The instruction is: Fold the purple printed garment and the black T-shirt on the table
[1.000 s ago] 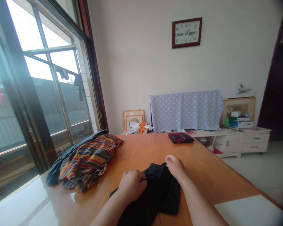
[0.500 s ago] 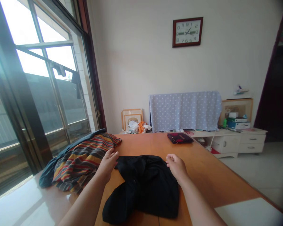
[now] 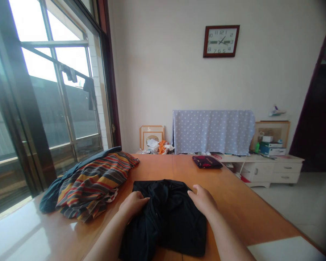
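Note:
A black garment lies crumpled on the orange wooden table right in front of me. My left hand rests on its left part with the fingers curled into the fabric. My right hand sits on the garment's upper right edge, thumb pointing left and fingers bent onto the cloth. Both forearms reach in from the bottom of the view.
A pile of striped clothes over a dark blue garment lies at the table's left. A folded dark red cloth sits at the far edge. A white sheet covers the near right corner. Behind stand a low white cabinet and a dotted cloth.
My left hand swung out to the left, spreading the black garment wider, then came back onto it near its middle. My right hand stayed at the garment's right edge.

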Action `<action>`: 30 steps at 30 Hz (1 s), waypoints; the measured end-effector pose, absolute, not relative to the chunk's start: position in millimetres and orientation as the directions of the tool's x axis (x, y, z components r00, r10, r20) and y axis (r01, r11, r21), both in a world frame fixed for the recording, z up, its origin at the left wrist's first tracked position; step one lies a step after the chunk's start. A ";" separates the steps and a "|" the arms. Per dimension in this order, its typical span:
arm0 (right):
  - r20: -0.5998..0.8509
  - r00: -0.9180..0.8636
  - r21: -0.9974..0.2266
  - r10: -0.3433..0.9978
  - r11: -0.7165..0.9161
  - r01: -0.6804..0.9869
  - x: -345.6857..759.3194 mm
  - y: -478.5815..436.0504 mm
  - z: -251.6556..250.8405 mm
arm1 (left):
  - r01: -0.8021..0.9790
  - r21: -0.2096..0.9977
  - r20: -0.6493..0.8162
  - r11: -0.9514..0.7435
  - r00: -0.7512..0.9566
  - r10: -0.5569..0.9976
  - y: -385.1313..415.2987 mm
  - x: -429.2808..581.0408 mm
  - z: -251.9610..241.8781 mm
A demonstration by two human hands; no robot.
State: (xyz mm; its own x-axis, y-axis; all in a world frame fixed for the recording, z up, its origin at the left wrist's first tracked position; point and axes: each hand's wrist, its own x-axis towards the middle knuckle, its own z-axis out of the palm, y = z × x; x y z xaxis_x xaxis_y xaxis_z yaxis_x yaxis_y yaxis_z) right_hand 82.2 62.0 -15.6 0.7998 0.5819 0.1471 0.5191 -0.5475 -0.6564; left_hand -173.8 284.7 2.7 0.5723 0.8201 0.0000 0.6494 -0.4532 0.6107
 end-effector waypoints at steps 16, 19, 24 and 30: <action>0.066 0.806 -0.478 0.588 -0.691 0.543 66.1 62.3 -13.4 | 0.737 0.330 0.193 -0.590 0.559 0.806 297.6 -171.4 -6.7; 0.118 0.796 -0.458 0.594 -0.679 0.574 58.0 64.7 -13.8 | 0.687 0.335 0.206 -0.645 0.614 0.762 299.7 -169.2 -10.5; 0.171 0.802 -0.550 0.573 -0.620 0.560 56.0 70.5 -12.7 | 0.579 0.522 0.289 -0.626 0.571 0.769 309.6 -172.3 -11.3; 0.217 0.863 -0.890 0.457 -0.271 0.367 65.9 74.2 -13.1 | 0.589 0.660 0.311 -0.466 0.350 0.884 318.5 -191.8 0.5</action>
